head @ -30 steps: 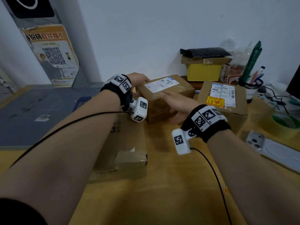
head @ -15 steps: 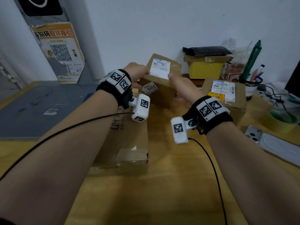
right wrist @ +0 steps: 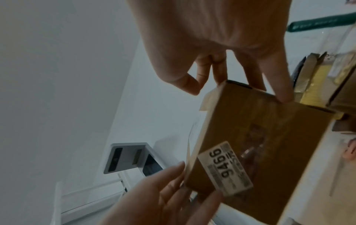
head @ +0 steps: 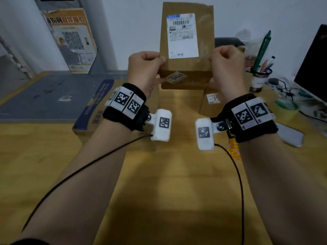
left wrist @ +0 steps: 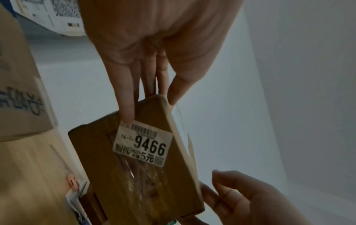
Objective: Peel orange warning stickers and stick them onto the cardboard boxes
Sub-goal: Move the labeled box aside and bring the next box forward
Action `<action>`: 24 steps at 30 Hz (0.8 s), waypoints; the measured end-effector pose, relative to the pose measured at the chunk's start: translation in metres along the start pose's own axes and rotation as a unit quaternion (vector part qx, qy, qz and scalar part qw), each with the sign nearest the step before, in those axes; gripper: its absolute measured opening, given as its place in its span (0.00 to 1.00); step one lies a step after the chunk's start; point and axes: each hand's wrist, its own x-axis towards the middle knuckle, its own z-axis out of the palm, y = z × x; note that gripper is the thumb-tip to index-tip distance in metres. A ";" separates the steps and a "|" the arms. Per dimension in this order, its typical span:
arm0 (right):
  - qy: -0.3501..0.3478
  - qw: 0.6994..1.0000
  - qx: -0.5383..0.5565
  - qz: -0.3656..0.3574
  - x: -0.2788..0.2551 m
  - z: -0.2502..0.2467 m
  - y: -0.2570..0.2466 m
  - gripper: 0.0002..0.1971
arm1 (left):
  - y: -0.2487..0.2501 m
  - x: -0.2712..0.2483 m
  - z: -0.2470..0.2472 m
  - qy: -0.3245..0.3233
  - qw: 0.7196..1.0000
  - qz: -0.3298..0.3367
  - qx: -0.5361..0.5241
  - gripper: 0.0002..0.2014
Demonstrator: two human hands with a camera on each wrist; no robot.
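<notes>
Both hands hold a brown cardboard box (head: pixel 185 75) up off the wooden table (head: pixel 177 174), tilted so its white shipping label (head: pixel 182 35) faces me. A "9466" tag (head: pixel 177 77) is on its lower face. My left hand (head: pixel 159 68) pinches the box's left edge, thumb on the label face and fingers underneath. My right hand (head: pixel 215 62) pinches the right edge the same way. The left wrist view shows the box (left wrist: pixel 134 175) and my left hand (left wrist: pixel 150 106); the right wrist view shows the box (right wrist: pixel 269 129) and my right hand (right wrist: pixel 238 94). An orange sticker strip (head: pixel 234 149) lies under my right wrist.
A flat carton with blue print (head: pixel 92 110) lies at the left. A second labelled box (head: pixel 208 103) stands behind my right wrist. At the right are a pen cup (head: pixel 261 76), a green tape roll (head: pixel 286 108), a phone (head: pixel 290 137) and a dark monitor (head: pixel 313 64).
Both hands have lifted the box off the table and tipped it upright, so its label turned from facing up to facing me. The box now hangs higher and nearer.
</notes>
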 end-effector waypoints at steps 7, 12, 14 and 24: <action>-0.011 0.997 -0.071 0.029 -0.052 -0.039 -0.009 0.07 | 0.000 -0.078 -0.009 -0.009 0.999 -0.038 0.002 0.06; -0.053 0.986 -0.159 0.013 -0.075 -0.050 0.002 0.10 | -0.018 -0.112 -0.015 -0.043 0.994 -0.079 0.067 0.14; -0.083 0.977 -0.194 0.035 -0.080 -0.049 0.013 0.11 | -0.025 -0.122 -0.019 -0.047 0.989 -0.108 0.088 0.11; -0.154 0.970 -0.168 0.089 -0.081 -0.003 0.066 0.09 | -0.060 -0.102 -0.042 -0.011 0.977 -0.090 0.191 0.08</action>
